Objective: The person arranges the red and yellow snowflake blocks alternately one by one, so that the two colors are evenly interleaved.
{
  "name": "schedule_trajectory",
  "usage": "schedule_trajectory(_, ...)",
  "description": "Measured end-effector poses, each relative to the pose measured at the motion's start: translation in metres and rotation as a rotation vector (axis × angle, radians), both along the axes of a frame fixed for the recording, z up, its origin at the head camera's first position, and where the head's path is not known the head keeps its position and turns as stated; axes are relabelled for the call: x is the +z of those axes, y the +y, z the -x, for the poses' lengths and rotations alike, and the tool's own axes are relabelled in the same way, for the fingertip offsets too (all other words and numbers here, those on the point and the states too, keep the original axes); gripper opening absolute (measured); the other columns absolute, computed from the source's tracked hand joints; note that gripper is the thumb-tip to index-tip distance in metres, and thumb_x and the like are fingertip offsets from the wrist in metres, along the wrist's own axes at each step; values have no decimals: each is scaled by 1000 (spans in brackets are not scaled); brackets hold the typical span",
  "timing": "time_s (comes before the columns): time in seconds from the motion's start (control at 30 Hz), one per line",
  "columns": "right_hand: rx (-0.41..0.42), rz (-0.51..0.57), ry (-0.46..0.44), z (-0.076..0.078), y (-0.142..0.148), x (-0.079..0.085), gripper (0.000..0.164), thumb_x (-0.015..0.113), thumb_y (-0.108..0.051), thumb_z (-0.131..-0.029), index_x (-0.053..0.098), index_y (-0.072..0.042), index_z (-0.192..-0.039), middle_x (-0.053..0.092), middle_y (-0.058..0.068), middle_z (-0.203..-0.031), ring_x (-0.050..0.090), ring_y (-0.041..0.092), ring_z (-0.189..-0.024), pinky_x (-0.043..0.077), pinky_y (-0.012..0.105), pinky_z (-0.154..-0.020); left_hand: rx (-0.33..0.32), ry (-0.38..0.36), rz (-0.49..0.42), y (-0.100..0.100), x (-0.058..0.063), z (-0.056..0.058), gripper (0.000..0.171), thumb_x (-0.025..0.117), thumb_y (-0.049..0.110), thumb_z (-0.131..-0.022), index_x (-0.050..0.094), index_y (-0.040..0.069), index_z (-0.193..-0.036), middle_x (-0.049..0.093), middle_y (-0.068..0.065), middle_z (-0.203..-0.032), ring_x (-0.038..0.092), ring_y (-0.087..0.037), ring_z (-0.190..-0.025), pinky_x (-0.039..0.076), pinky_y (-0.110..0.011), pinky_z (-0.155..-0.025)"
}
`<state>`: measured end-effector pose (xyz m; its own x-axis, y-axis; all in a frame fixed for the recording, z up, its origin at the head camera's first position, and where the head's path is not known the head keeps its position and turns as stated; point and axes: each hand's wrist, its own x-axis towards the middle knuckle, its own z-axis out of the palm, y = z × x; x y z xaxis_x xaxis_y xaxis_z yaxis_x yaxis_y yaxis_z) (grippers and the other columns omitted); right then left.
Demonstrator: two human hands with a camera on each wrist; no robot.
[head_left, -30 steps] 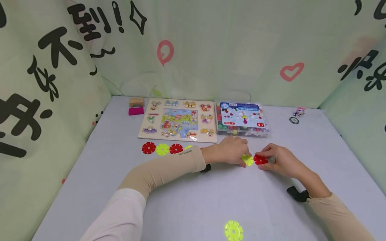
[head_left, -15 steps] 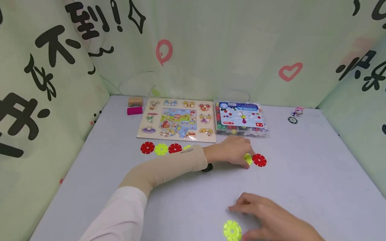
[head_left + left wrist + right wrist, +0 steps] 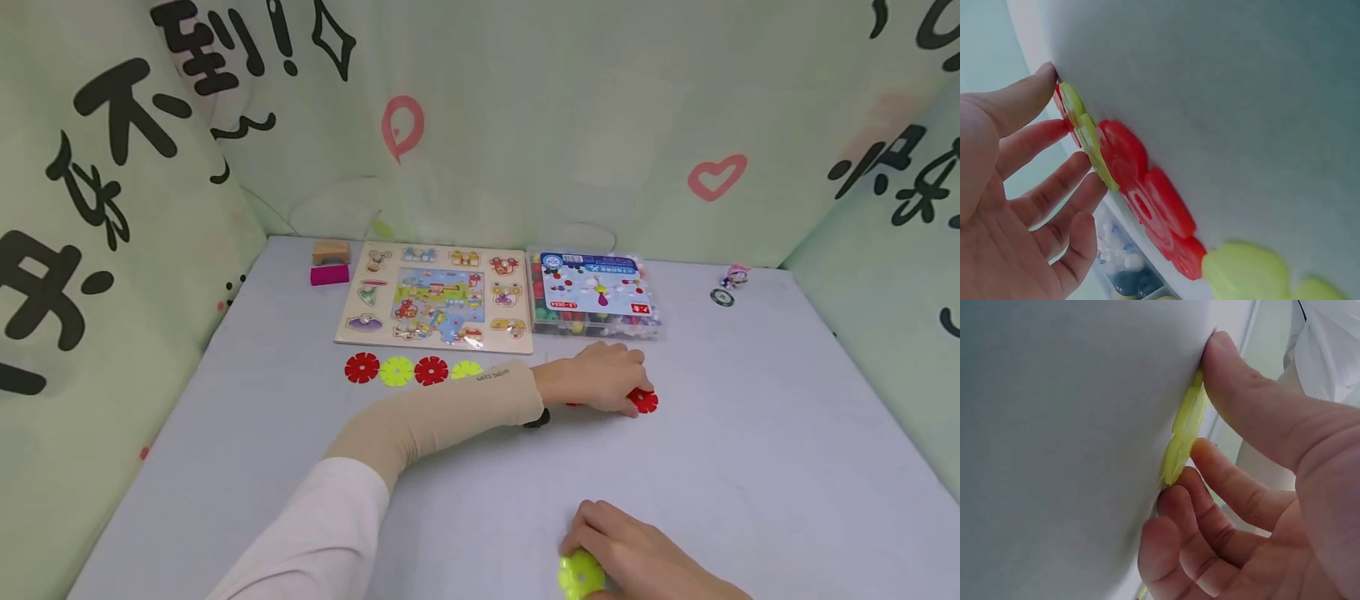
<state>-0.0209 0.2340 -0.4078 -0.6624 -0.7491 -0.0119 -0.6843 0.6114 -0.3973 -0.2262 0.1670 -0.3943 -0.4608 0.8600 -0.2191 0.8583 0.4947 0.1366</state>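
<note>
My left hand (image 3: 602,377) is at the right end of a row of flat, notched snowflake discs. Its thumb and index finger hold the edges of the end red snowflake disc (image 3: 645,402). In the left wrist view, a yellow-green disc (image 3: 1099,153) and another red disc (image 3: 1144,197) follow it in the row. Near the table's front, my right hand (image 3: 637,550) pinches a yellow-green snowflake disc (image 3: 581,575) flat on the cloth; the right wrist view shows this disc (image 3: 1184,428) edge-on between thumb and fingertips. My left forearm covers the row's middle.
Behind the row lie a wooden picture puzzle board (image 3: 352,321) and a clear box of colored beads (image 3: 596,287). Two small blocks (image 3: 330,273) stand back left. A small figurine (image 3: 737,276) and a round black-rimmed piece (image 3: 722,297) sit back right.
My right hand has let go of the end red disc, come back toward the table's front and taken hold of the yellow-green disc. My left hand has shifted right, from a yellow-green disc to the red one.
</note>
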Motion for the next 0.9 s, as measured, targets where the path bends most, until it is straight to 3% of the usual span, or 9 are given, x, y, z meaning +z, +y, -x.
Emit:
schedule_trajectory(0.1,-1,-18,-15,0,-1,1,33,64,-52,-83,58,-24,-100,47,-16,-95,43,-3,-87,45,12,-68,4,9,5,1,0,-1,53,61,51,-86,48,40,-136,52,8,-119,43,-7,-102,39,-23,-82)
schedule_trajectory(0.27,71,40,22,0,-3,2,31,60,-50,-87,65,-23,-102,52,-16,-97,48,-5,-86,45,9,-72,15,7,10,2,1,-1,51,60,52,-86,49,41,-134,53,9,-116,43,-7,-98,38,-23,-79)
schedule_trajectory(0.47,78,33,-142,3,-1,9,42,60,-54,-85,69,-23,-111,54,-15,-102,51,-4,-92,50,16,-76,22,9,6,2,2,-1,50,60,52,-86,50,40,-134,53,9,-114,44,-7,-96,37,-23,-77)
schedule_trajectory(0.73,-47,16,-349,11,1,16,41,65,-56,-79,67,-30,-111,53,-20,-102,50,-6,-91,50,15,-75,37,22,9,1,1,0,49,60,52,-86,50,41,-133,53,9,-113,44,-7,-96,37,-23,-77)
schedule_trajectory(0.9,-217,-13,-277,35,37,31,44,78,-51,-69,65,-36,-108,54,-22,-103,50,-3,-91,49,18,-72,40,27,8,3,1,0,48,60,53,-86,51,42,-131,53,10,-113,45,-8,-96,38,-23,-77)
